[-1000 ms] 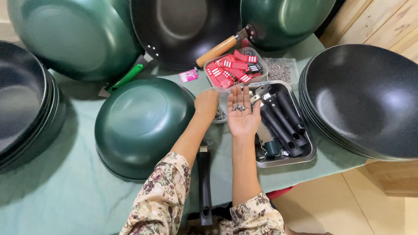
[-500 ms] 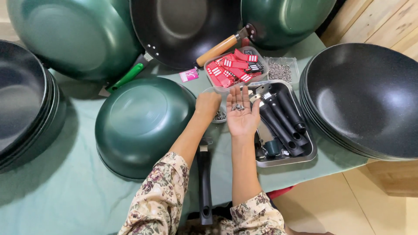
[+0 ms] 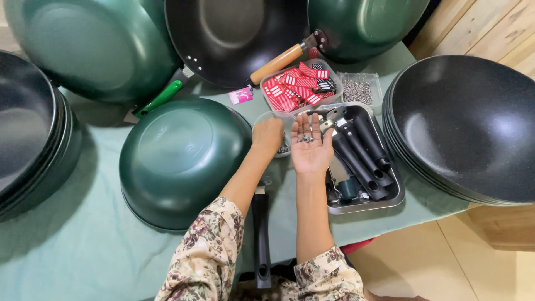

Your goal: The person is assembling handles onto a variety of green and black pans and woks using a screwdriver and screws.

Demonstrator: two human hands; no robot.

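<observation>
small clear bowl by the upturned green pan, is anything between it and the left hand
Nothing visible: the left hand is already at the small clear bowl, covering part of its rim. The right hand lies palm up beside it, with small metal bits on it.

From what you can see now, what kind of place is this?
Probably a small workshop bench for assembling cookware. Stacked black pans without handles, a metal tray of loose black handles, and small screws in the right hand suggest it.

Almost no change. Left hand (image 3: 268, 135) sits slightly deeper in small clear bowl (image 3: 277, 119). Right hand (image 3: 311, 146), palm up with small metal bits (image 3: 305, 137), barely shifts.
</observation>
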